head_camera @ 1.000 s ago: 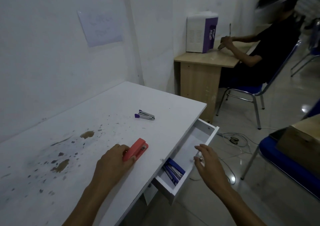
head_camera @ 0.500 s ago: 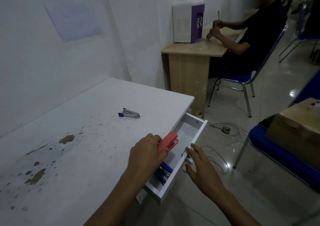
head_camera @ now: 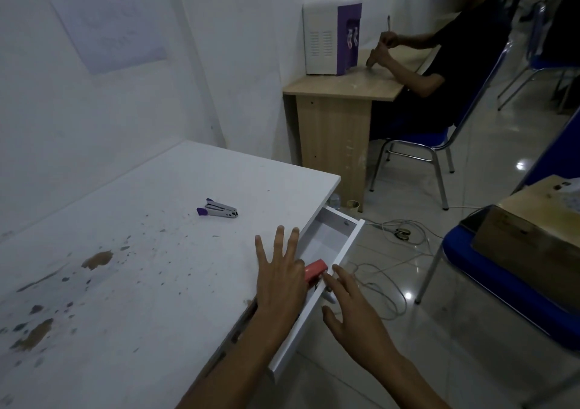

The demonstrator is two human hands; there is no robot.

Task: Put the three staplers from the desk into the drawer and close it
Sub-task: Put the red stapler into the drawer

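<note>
Spreading flat with fingers splayed, the left hand is held empty over the open drawer; the red stapler is seen just beside its little-finger edge, inside the drawer; the right hand, also open and holding nothing, is set just beyond, at the drawer's outer rim; well ahead of both hands, a purple-and-silver stapler is left lying on the stained white desk.

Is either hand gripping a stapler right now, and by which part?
Neither. The left hand is spread open beside the red stapler, which sits in the drawer. The right hand is open at the drawer front.
</note>
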